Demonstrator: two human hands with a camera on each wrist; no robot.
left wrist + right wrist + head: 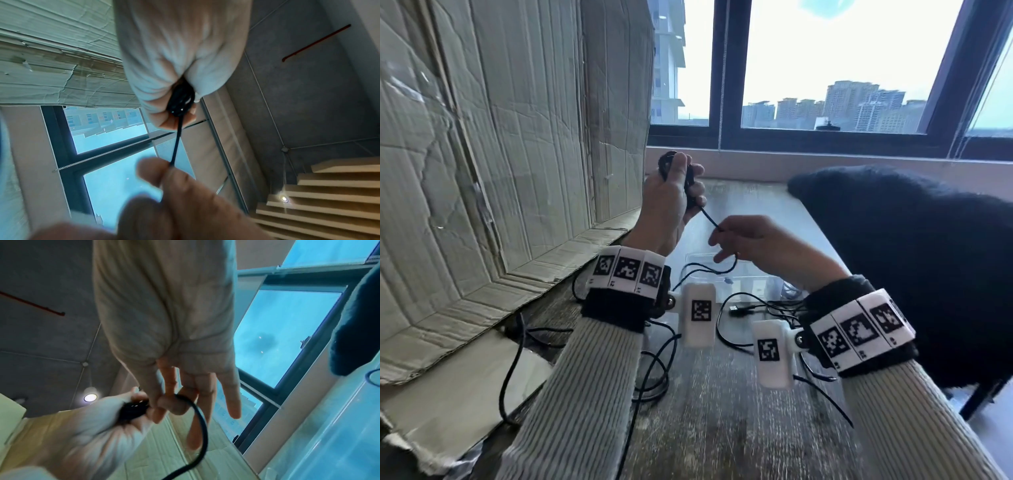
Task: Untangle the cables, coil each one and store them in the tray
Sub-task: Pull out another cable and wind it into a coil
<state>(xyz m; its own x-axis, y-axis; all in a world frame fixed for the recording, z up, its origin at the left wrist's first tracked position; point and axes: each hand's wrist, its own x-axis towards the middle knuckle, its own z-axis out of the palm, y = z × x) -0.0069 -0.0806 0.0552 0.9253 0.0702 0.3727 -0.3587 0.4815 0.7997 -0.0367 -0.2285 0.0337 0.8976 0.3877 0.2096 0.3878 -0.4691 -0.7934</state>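
Note:
My left hand (678,185) is raised above the table and grips a small coil of black cable (690,178), thumb on top; the coil (180,100) shows between the curled fingers in the left wrist view. A taut strand (709,219) runs from the coil to my right hand (726,236), which pinches it between thumb and forefinger with the other fingers spread. In the right wrist view the cable (202,426) loops down from the pinch. A clear plastic tray (743,284) sits on the table under the hands. More black cables (753,308) lie tangled beside it.
A large flattened cardboard box (500,154) leans along the left side. A dark fuzzy garment (911,257) covers the table's right edge. Loose cable loops (650,377) trail over the wooden table (722,428) near my forearms. A window is behind.

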